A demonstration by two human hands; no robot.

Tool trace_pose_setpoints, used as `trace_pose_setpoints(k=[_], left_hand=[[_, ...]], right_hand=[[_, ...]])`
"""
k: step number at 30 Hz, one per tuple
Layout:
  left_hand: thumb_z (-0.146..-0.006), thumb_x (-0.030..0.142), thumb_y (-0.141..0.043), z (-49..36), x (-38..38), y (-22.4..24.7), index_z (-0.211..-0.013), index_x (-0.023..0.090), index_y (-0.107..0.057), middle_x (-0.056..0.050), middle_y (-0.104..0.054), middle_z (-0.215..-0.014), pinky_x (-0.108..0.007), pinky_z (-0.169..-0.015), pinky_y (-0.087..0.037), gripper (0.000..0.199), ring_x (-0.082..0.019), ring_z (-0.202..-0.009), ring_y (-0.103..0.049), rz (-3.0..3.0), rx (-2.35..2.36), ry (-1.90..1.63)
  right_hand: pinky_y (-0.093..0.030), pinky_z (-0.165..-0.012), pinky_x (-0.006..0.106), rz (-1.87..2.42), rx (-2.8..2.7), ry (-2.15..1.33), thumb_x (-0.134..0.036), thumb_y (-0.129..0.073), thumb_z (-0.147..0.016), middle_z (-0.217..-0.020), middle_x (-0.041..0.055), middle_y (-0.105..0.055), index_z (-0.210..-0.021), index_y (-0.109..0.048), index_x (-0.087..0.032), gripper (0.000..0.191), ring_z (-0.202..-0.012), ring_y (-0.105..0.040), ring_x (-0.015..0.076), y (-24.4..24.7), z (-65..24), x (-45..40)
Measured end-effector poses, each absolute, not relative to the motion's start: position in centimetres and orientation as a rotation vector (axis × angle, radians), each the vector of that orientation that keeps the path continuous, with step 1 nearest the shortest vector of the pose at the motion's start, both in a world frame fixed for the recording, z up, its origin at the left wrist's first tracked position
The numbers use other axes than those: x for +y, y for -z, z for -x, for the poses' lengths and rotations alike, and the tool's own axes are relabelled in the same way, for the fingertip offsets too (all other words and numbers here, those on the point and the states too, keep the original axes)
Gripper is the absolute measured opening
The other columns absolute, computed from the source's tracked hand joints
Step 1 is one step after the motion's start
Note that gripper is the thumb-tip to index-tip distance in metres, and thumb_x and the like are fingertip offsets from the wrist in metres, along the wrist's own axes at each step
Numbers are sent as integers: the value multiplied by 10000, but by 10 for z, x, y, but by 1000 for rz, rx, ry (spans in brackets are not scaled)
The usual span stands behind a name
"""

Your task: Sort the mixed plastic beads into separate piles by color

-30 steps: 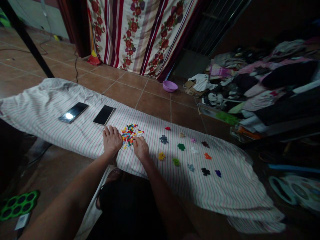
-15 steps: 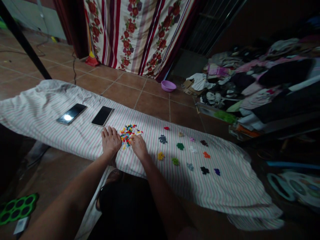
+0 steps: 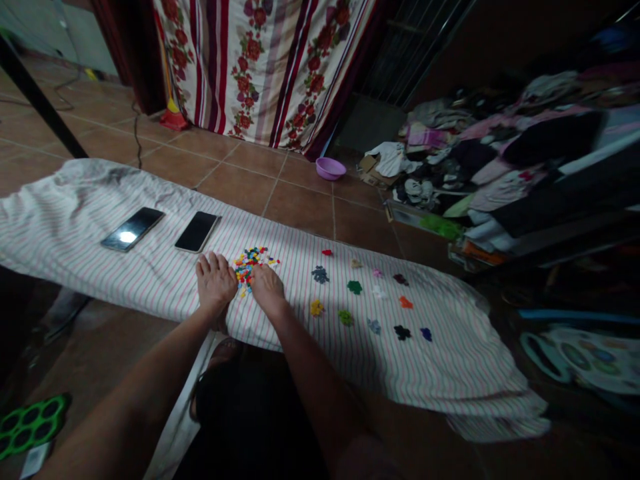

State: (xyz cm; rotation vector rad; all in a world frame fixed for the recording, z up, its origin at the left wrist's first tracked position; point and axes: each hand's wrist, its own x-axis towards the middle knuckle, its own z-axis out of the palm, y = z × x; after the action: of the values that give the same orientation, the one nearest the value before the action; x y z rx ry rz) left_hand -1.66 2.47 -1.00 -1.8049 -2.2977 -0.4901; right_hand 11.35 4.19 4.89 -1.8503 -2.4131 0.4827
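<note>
A mixed pile of tiny coloured pieces (image 3: 249,261) lies on the striped cloth in front of me; their exact kind is too small to tell. My left hand (image 3: 216,283) rests flat at the pile's left edge, fingers stretched out, holding nothing. At the pile's right side is my right hand (image 3: 268,287), its fingers curled down among the pieces; whatever they pinch is hidden. To the right lie small single-colour heaps, among them dark grey (image 3: 320,274), dark green (image 3: 355,287), yellow (image 3: 317,307), lime green (image 3: 345,317), black (image 3: 401,332) and orange (image 3: 405,302).
Two phones (image 3: 197,232) lie on the striped cloth (image 3: 280,327) left of the pile. Beyond it, a purple basin (image 3: 331,169) stands on the tiled floor before a flowered curtain (image 3: 250,73). Heaped clothes (image 3: 480,147) fill the right side.
The whole view has shifted slightly, so everything sits a little further left. My right hand has drawn closer over the pile, its fingers more curled. My left hand stays flat beside it.
</note>
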Motion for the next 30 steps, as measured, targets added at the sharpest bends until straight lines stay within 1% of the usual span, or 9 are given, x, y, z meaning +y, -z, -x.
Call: trace_pose_setpoints(k=[4,7,10,13,18,23,27,30], left_hand=[[-938,319,-305,18,26,13,-1359,-29,-495,-307,-476,-1453,-582,-1126,-307,578,-456,-1437,-329,1807,-2295,514],[-931,316,-315,18,26,12,-1359,-20,-498,-300,-477,-1456,-584,-1127,-307,575,-449,-1440,-330,1810,-2309,533],[-928,315,-320,17,26,10,-1355,-27,-501,-301,-477,-1452,-578,-1132,-304,576,-449,-1439,-329,1811,-2315,562],[-922,312,-331,17,26,9,-1357,-29,-496,-309,-468,-1457,-588,-1126,-307,577,-453,-1442,-321,1823,-2310,572],[-927,310,-322,16,25,8,-1354,-18,-505,-300,-477,-1456,-593,-1120,-313,568,-456,-1439,-326,1809,-2309,540],[-932,306,-311,16,25,6,-1349,-28,-507,-301,-483,-1449,-577,-1120,-316,569,-459,-1423,-349,1807,-2313,491],[-930,310,-310,16,25,7,-1350,-1,-511,-280,-491,-1452,-573,-1115,-321,561,-447,-1428,-346,1802,-2310,497],[-928,310,-307,16,25,7,-1348,5,-514,-269,-493,-1454,-566,-1110,-329,559,-447,-1424,-351,1799,-2319,498]], right_hand=[[-487,-815,317,1895,-2407,-466,-109,-389,-972,-1129,151,-685,-1156,-648,-150,320,-999,-662,223,-51,-111,43],[-483,-840,322,1895,-2413,-469,-106,-397,-965,-1122,148,-693,-1139,-660,-149,319,-1016,-656,225,-53,-110,47],[-466,-885,299,1834,-2380,-469,-121,-445,-944,-1125,113,-697,-1129,-670,-175,297,-1047,-636,205,-49,-113,48],[-461,-892,260,1741,-2286,-532,-170,-486,-939,-1104,65,-699,-1114,-692,-219,275,-1017,-630,171,-39,-119,46],[-462,-906,231,1633,-2144,-569,-200,-489,-952,-1076,50,-689,-1104,-722,-234,280,-1009,-629,149,-19,-132,45],[-491,-865,249,1646,-1998,-550,-238,-511,-950,-1052,46,-700,-1078,-711,-239,238,-958,-652,153,-12,-148,40],[-518,-835,264,1630,-1860,-558,-214,-484,-930,-1023,39,-726,-1062,-694,-225,248,-910,-675,159,-9,-170,32],[-532,-824,275,1601,-1777,-534,-181,-469,-879,-989,56,-737,-1017,-703,-200,272,-888,-680,171,-8,-190,25]])
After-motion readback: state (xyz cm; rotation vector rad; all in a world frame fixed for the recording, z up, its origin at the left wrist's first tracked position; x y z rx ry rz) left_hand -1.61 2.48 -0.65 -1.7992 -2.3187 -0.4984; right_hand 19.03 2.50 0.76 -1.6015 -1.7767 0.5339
